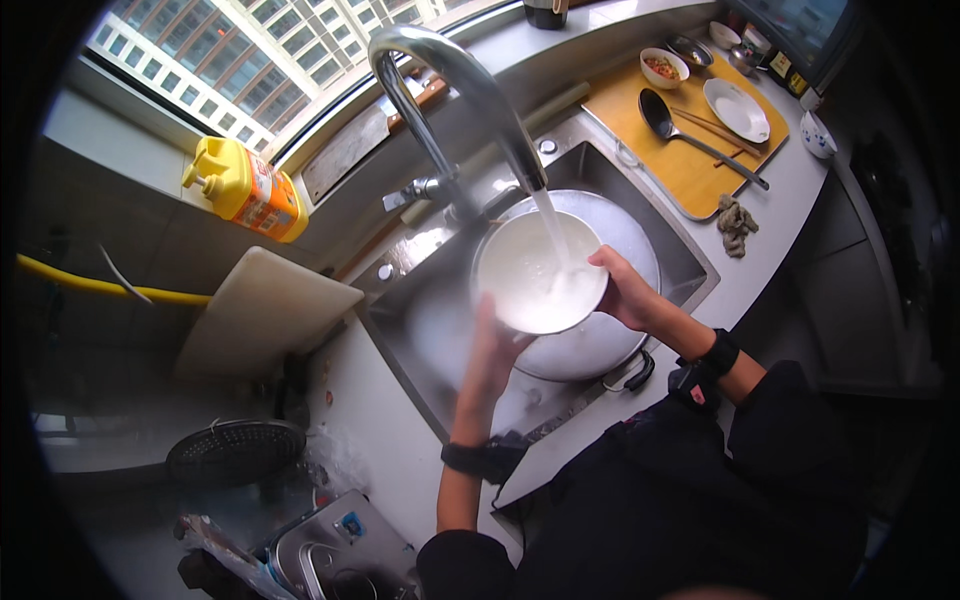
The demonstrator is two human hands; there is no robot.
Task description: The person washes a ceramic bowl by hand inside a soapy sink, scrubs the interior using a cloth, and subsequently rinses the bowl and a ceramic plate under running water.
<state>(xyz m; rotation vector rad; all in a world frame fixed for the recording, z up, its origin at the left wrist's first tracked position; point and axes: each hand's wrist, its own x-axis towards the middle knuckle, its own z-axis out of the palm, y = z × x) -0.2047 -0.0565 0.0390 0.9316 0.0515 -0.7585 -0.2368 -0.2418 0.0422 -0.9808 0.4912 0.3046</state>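
Observation:
A white bowl (517, 262) is held by its sides under a running stream of water (553, 225) from a curved chrome faucet (480, 71). On the bowl's left side is my left hand (495, 349), slightly blurred. My right hand (626, 289) grips the rim on the right, thumb on top. Beneath the bowl, a large round pot or basin (577, 356) with whitish contents and a black side handle stands in the stainless steel sink (694, 281). Whitish suds or water show in the sink at the left. The bowl hides part of the pot.
Right of the sink, a yellow cutting board (626, 135) bears a ladle (656, 116), chopsticks, a white plate (735, 109) and a bowl of chopped food (664, 67). A crumpled rag (736, 225) lies nearby. Left are a yellow soap jug (244, 191), a cleaver (352, 154) and a white board (262, 315).

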